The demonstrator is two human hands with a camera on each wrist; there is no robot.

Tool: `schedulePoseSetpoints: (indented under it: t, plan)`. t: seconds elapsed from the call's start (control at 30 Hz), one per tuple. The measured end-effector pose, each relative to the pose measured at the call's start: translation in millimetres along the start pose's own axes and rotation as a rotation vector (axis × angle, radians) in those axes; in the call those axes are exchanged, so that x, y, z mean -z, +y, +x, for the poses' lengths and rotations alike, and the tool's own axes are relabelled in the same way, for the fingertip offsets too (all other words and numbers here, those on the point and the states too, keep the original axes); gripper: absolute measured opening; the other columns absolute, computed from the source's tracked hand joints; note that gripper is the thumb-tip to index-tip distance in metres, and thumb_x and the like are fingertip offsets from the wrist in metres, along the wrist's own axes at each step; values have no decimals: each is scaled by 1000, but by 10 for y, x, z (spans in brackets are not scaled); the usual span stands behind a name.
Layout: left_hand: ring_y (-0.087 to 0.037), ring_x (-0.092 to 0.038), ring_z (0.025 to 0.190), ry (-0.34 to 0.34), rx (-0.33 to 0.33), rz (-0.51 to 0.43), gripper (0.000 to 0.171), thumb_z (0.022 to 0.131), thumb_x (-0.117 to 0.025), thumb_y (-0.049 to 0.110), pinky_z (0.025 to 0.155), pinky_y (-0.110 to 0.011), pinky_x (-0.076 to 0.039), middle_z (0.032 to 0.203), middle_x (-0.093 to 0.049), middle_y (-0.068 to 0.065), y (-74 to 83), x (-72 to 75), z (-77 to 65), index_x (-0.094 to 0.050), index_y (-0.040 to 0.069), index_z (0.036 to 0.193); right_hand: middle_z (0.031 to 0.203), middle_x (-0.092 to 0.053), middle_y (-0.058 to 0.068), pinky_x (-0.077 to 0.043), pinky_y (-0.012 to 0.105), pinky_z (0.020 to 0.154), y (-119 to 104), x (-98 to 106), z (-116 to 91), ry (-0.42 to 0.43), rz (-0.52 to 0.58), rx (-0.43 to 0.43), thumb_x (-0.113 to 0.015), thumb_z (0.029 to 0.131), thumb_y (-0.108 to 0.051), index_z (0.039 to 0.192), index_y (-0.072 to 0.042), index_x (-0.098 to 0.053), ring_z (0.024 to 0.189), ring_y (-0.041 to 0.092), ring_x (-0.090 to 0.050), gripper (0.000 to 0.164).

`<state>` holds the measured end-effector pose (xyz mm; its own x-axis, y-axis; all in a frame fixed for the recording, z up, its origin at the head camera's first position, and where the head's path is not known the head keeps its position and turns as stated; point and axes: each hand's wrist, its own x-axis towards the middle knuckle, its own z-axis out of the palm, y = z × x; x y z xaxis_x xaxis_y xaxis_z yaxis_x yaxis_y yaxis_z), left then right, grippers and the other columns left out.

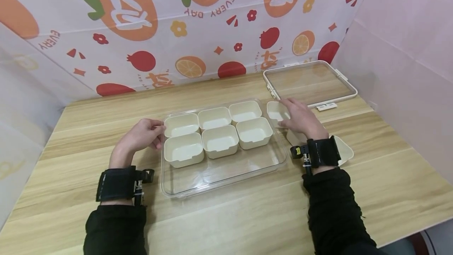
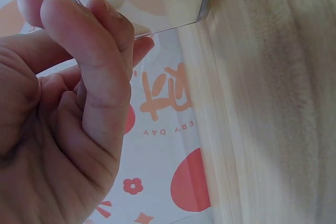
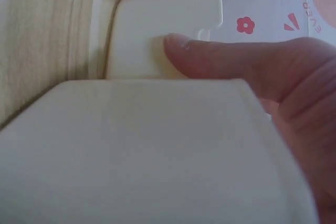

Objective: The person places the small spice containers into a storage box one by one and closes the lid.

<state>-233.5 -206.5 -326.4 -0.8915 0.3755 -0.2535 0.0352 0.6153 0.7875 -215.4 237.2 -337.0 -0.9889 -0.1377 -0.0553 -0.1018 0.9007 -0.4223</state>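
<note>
A clear plastic bin (image 1: 223, 176) lies on the table with several small cream boxes (image 1: 182, 150) set in two rows in its far part. At the bin's left side, my left hand (image 1: 143, 135) pinches the rim between thumb and bent fingers. My right hand (image 1: 301, 119) grips another cream box (image 1: 275, 110) standing just right of the bin, its thumb pressed against the near wall. In the right wrist view the thumb (image 3: 210, 56) lies on that box (image 3: 139, 35), while a second cream box (image 3: 147, 150) fills the foreground.
Under and beside my right wrist sit more cream boxes (image 1: 343, 150), partly hidden. A clear lid (image 1: 311, 84) with a white frame and side clips lies at the back right. A fruit-print cloth (image 1: 212, 46) hangs along the table's (image 1: 226, 223) far edge.
</note>
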Motion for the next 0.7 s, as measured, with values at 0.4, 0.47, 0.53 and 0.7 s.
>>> schedulePoseSetpoints:
  t: [0.4,0.47,0.53,0.7]
  plan:
    - [-9,-57,57,-1,-1,-11,32,108,-38,5,58,-26,-55,75,-59,-4,6,-11,3,-46,-21,125,148,-41,27,-32,64,108,58,122,-57,194,9,45,-79,86,-14,150,0,-41,132,52,-40,77]
    - [-9,-57,57,-6,3,-13,34,108,-38,5,57,-26,-55,74,-59,-4,4,-3,2,-43,-23,128,146,-42,27,-33,63,108,50,147,-72,231,8,56,-79,86,-13,149,1,-42,131,51,-42,74]
    - [-9,-57,57,-8,8,-22,36,108,-38,5,57,-26,-55,74,-60,-4,4,-2,2,-40,-24,131,146,-43,27,-34,63,107,35,173,-87,260,6,65,-78,85,-13,148,2,-43,130,51,-43,73]
    - [-9,-57,56,-7,11,-37,38,108,-38,5,57,-26,-55,74,-60,-4,11,-3,3,-37,-24,132,146,-44,25,-35,63,106,-29,233,-129,301,12,69,-80,84,-13,148,1,-44,131,49,-42,74]
